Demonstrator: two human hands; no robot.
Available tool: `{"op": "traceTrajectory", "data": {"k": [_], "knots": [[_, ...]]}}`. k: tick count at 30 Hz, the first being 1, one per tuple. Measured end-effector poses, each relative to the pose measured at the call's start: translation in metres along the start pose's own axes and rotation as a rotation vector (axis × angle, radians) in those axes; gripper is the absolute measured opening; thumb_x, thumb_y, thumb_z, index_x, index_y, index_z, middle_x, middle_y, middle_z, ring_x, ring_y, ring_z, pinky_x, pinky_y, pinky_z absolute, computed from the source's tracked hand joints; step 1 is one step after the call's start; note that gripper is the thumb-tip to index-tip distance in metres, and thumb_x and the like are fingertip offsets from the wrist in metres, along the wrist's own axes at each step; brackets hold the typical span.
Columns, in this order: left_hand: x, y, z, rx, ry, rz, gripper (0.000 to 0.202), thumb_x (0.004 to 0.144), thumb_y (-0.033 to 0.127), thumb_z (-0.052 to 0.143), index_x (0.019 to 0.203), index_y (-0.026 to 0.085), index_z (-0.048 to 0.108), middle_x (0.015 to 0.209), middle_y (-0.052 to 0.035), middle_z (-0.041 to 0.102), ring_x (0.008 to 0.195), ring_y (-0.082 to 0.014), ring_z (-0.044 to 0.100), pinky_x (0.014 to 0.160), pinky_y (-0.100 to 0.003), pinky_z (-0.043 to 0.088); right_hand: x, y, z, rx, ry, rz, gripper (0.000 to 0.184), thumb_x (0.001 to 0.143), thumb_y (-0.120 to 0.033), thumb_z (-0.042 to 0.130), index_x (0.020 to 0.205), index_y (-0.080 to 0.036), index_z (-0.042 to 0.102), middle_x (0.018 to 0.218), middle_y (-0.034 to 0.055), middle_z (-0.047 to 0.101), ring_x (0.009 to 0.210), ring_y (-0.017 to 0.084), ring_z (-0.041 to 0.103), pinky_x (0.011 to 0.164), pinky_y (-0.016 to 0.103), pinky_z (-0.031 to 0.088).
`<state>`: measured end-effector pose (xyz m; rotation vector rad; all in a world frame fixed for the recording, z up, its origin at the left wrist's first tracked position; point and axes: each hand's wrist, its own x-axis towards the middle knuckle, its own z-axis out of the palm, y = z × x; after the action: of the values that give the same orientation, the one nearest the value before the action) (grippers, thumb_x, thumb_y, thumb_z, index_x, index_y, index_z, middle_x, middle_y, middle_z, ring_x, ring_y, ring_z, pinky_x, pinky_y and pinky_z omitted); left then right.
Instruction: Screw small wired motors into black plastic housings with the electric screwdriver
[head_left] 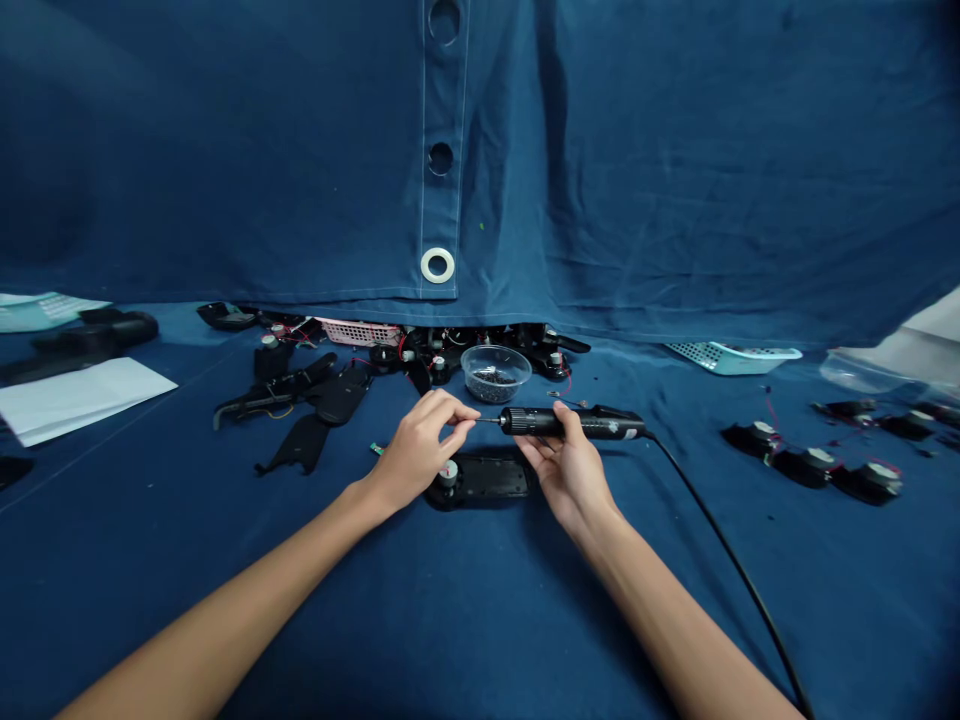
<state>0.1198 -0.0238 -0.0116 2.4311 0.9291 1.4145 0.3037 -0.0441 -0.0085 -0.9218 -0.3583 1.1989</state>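
- left hand [416,450]: thumb and fingers pinched together at the tip of the bit, whatever sits between them too small to tell
- right hand [570,470]: clamped around the body of a black corded electric screwdriver [570,423], which lies roughly level, bit pointing toward the left hand
- hands close together, not touching each other
- black plastic housing [480,478] lies flat on the blue cloth [480,620], just below the hands, near the front-middle, with a silver-topped motor [448,473] at its left end
- small green circuit board [376,449] lies just beside the left hand
- clear plastic bowl [495,372] of small dark screws sits just behind the hands
- screwdriver cable [739,570] runs from the tool toward the front-right edge of the view
- black shell pieces [300,443] lie left of the hands
- heap of black parts with red wires [435,352] sits along the back, by a pink plastic basket [358,333]
- row of black motor units [814,467] lies on the right
- teal plastic basket [731,357] sits at back right
- white paper sheet [79,398] lies at left
- blue curtain with grommets [437,265] hangs across the back
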Motion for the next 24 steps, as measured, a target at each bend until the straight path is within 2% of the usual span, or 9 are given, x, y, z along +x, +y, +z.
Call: {"op": "traceTrajectory", "data": {"k": [9, 16, 24], "knots": [[-0.0003, 0.0038, 0.0005, -0.029, 0.073, 0.042, 0.011, 0.091, 0.015, 0.054, 0.097, 0.017, 0.062, 0.092, -0.0041, 0.062, 0.087, -0.0151, 0.058, 0.078, -0.032, 0.049, -0.0029, -0.0033, 0.0017, 0.008, -0.019, 0.011, 0.015, 0.081, -0.028, 0.064, 0.083, -0.014, 0.058, 0.073, 0.0073, 0.071, 0.074, 0.02, 0.071, 0.078, 0.034, 0.06], [-0.0002, 0.0073, -0.0001, -0.025, 0.105, 0.057, 0.011, 0.091, 0.014, 0.054, 0.097, 0.017, 0.063, 0.091, -0.0037, 0.062, 0.087, -0.0144, 0.058, 0.078, -0.03, 0.049, -0.0044, -0.0034, 0.0024, 0.004, -0.03, 0.025, 0.015, 0.083, -0.028, 0.062, 0.085, -0.014, 0.059, 0.077, 0.0089, 0.072, 0.078, 0.02, 0.071, 0.079, 0.033, 0.06], [0.0004, 0.0094, -0.0008, -0.009, 0.098, 0.064, 0.011, 0.092, 0.017, 0.054, 0.099, 0.018, 0.061, 0.092, -0.0034, 0.061, 0.087, -0.014, 0.058, 0.077, -0.03, 0.05, -0.0071, -0.0035, 0.0043, 0.019, -0.025, 0.08, 0.016, 0.083, -0.028, 0.063, 0.085, -0.014, 0.058, 0.08, 0.0104, 0.072, 0.081, 0.02, 0.071, 0.079, 0.032, 0.06]]}}
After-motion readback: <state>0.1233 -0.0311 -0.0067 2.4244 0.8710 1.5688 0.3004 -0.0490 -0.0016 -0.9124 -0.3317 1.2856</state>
